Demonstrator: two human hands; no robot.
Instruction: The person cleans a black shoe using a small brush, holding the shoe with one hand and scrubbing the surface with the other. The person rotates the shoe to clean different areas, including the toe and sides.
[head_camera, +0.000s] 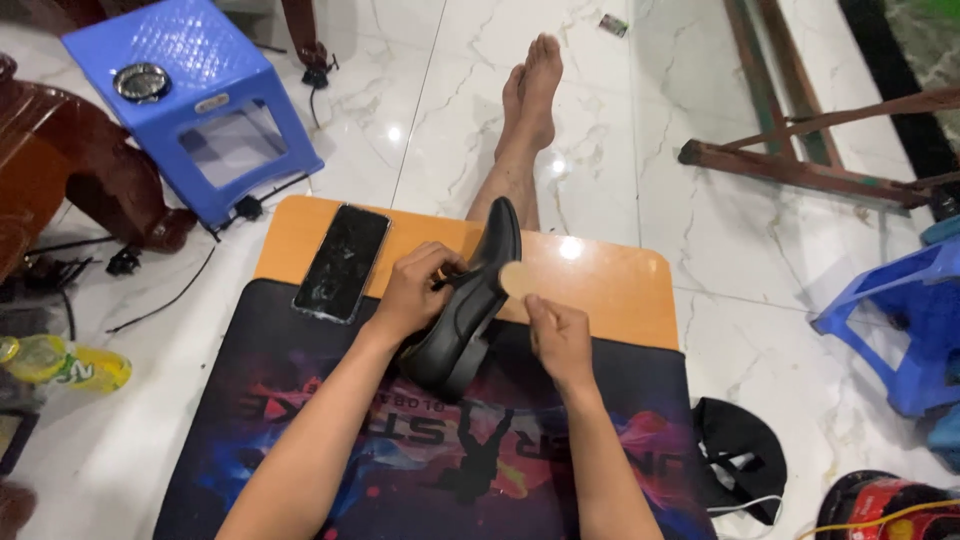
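Note:
A black leather shoe stands on a small wooden table, toe pointing away from me. My left hand grips the shoe at its opening. My right hand holds a small round tan sponge against the right side of the shoe. A dark printed mat covers the near part of the table under my forearms.
A black phone lies on the table's left. My bare legs and feet stretch over the white marble floor. A blue stool stands far left, another blue stool right, a wooden frame far right, a yellow bottle left.

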